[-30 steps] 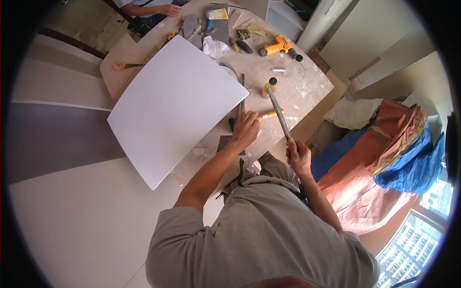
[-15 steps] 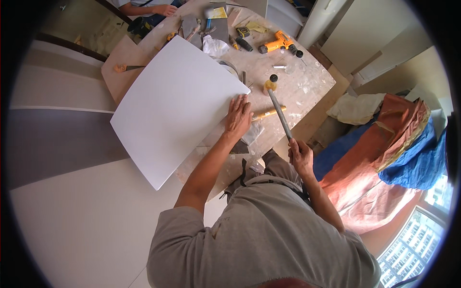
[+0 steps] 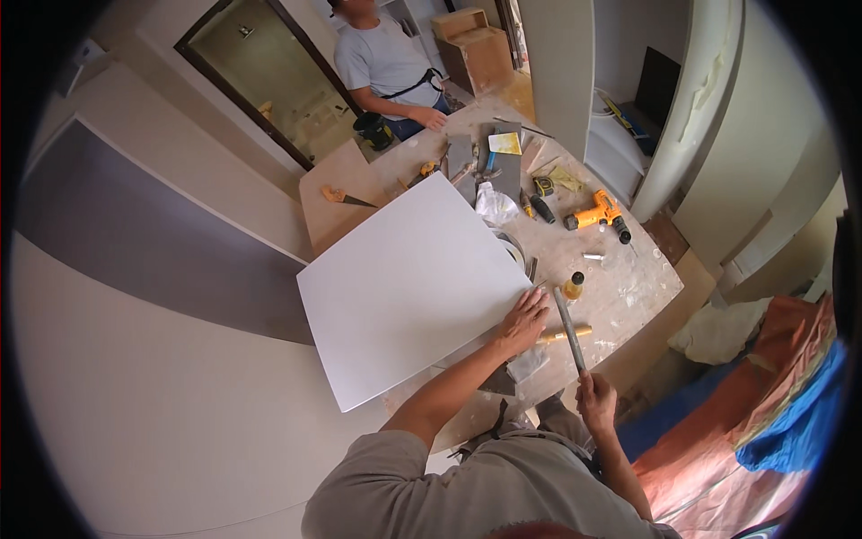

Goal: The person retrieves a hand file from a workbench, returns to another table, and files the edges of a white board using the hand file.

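Panel (image 3: 413,296) is lying on table (image 3: 620,301); left hand (image 3: 523,322) is resting on its right corner, fingers extended, not clenching. Bar (image 3: 568,328) is slanting up near bottle (image 3: 574,287), right hand (image 3: 596,402) grasping its lower end.

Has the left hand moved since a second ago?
Yes. Relative to the white panel, the left hand has moved left, from beside it to its right edge.

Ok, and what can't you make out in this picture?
- Head view: table under the white board, hidden by the board.
- Head view: gripped part of the bar, hidden by the right hand.
- Head view: co-worker, top of head cut off by the upper edge.
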Motion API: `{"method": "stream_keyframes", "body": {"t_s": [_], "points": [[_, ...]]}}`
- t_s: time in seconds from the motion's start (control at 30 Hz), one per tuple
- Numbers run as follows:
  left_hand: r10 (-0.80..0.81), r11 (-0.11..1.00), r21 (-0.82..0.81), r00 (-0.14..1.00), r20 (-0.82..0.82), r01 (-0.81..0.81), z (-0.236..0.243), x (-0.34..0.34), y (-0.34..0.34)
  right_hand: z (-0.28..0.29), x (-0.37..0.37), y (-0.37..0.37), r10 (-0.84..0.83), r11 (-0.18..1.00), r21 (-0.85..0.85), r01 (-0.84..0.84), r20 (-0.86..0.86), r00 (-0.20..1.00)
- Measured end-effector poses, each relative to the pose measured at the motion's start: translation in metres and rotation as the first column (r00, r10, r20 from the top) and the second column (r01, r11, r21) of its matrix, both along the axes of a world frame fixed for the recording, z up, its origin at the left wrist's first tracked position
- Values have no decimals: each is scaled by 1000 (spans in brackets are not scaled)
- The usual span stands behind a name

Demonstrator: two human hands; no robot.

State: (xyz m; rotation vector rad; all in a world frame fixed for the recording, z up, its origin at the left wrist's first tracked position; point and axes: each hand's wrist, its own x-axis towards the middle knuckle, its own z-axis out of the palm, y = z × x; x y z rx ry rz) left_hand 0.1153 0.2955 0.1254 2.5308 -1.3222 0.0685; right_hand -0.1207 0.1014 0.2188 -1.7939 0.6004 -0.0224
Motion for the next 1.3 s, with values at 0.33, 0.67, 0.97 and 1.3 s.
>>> {"method": "stream_keyframes", "body": {"t_s": [0.33,0.67,0.97,1.3], "points": [[-26,995,95,1000,6,26,5,4,-9,1,43,-16,92,986,140,-94,15,996],[55,996,67,992,112,-63,-1,-11,-12,17,92,-16,245,916,318,-245,39,969],[95,995,30,995,38,-96,-2,-15,-20,10,102,-8,254,936,225,-272,104,962],[44,995,-99,964,260,-18,-26,-6,-4,32,64,33,109,950,294,-109,16,994]]}}
